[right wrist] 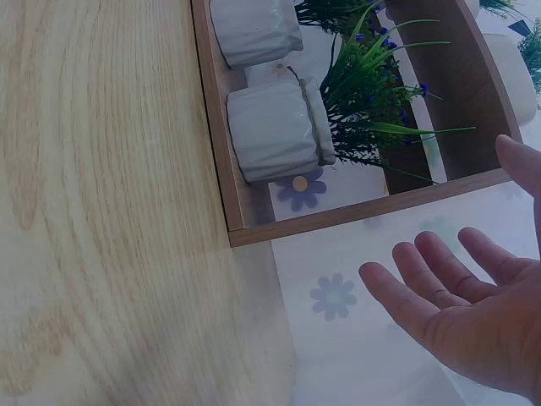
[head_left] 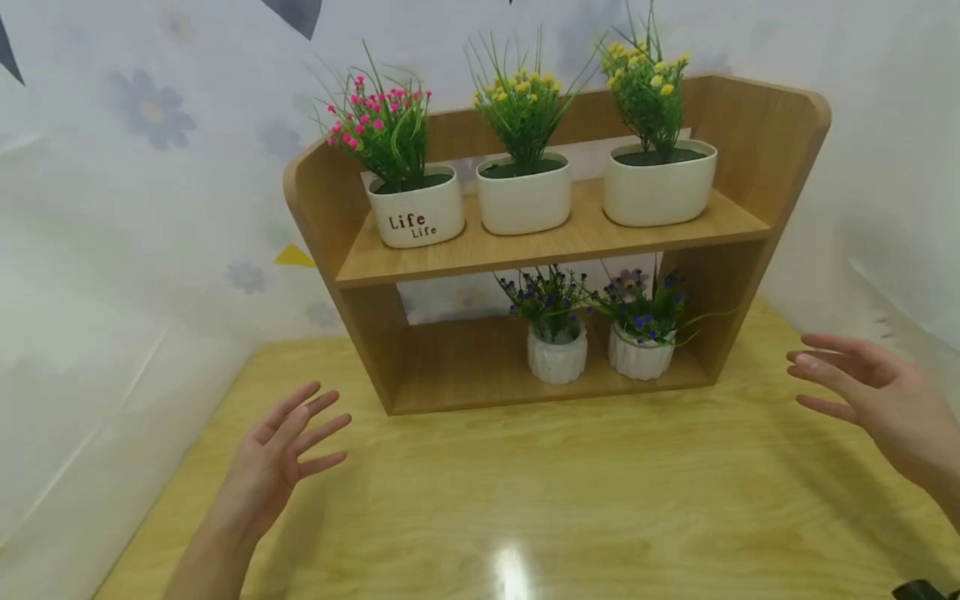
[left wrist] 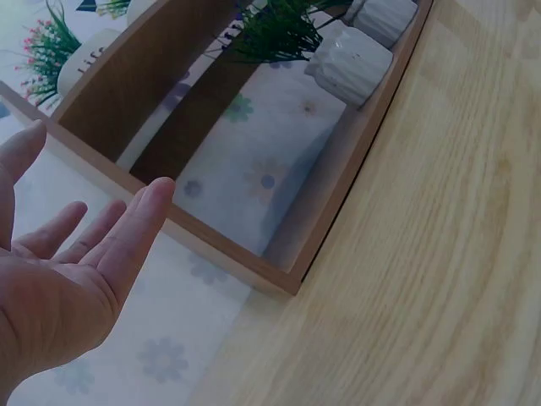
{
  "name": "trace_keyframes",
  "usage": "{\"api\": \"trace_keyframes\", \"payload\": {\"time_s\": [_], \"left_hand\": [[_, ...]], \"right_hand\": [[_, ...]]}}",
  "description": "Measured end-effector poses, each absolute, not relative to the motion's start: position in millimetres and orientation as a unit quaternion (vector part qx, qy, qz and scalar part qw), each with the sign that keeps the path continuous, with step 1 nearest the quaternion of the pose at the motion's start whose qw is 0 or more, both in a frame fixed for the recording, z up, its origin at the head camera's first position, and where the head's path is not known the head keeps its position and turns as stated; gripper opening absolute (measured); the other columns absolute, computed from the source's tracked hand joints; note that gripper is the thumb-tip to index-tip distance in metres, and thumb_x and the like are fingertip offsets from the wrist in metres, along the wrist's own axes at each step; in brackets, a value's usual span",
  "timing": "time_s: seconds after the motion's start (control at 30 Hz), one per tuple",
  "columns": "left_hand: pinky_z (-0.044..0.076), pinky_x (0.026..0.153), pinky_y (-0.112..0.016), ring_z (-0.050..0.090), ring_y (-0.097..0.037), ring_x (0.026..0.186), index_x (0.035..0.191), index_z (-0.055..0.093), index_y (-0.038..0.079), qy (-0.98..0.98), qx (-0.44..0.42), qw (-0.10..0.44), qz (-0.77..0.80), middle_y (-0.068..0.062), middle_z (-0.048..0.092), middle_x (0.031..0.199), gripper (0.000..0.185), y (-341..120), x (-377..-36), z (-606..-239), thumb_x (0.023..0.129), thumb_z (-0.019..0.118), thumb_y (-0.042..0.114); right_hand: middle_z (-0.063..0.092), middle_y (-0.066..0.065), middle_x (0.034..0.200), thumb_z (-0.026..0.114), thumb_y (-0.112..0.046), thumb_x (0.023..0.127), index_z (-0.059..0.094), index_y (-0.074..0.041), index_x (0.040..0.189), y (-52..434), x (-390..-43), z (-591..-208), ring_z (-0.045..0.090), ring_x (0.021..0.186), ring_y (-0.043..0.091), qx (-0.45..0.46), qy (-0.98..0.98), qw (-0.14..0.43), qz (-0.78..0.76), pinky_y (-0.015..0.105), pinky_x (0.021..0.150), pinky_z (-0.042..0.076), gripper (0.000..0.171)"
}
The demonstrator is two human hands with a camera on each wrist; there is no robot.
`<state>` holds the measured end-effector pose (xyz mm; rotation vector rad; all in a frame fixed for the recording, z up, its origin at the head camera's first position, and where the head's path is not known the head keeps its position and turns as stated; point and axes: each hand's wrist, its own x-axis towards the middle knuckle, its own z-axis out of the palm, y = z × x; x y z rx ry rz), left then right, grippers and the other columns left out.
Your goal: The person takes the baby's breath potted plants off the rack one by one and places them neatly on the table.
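Observation:
A two-tier wooden shelf (head_left: pixel 555 252) stands on the table. My left hand (head_left: pixel 273 458) hovers off its lower left side, fingers spread and touching nothing. Off the right side, my right hand (head_left: pixel 881 396) is likewise held in the air with nothing in it. On the upper tier are a white pot with pink flowers (head_left: pixel 416 212), a white pot with yellow flowers (head_left: pixel 525 198) and another yellow-flowered pot (head_left: pixel 660 190). Below sit two ribbed white pots with purple flowers, the left pot (head_left: pixel 557 357) and the right pot (head_left: pixel 641 354), both toward the right.
The yellowish wood-grain table (head_left: pixel 540 483) extends in front of the shelf. Behind it hangs a pale flower-patterned wall covering (head_left: pixel 187 217). A small dark object (head_left: pixel 918 590) shows at the bottom right corner.

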<state>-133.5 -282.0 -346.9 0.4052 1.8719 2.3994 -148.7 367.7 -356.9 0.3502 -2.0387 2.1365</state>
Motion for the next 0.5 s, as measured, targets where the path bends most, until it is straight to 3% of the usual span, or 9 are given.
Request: {"api": "trace_keyframes", "payload": {"time_s": [0.5], "left_hand": [[0.058,0.084,-0.047,0.062,-0.026,0.121,0.149,0.047,0.015,0.614,0.162,0.030,0.772,-0.002,0.058,0.142,0.042,-262.0,-133.4,-332.4,0.109,0.037,0.006]], "right_hand": [[0.067,-0.004,0.122,0.052,0.006,0.101,0.056,-0.011,0.137,366.4,-160.0,-348.9,0.068,0.103,0.006,0.101,-0.694,0.081,0.708,0.027,0.075,0.058,0.040]]}}
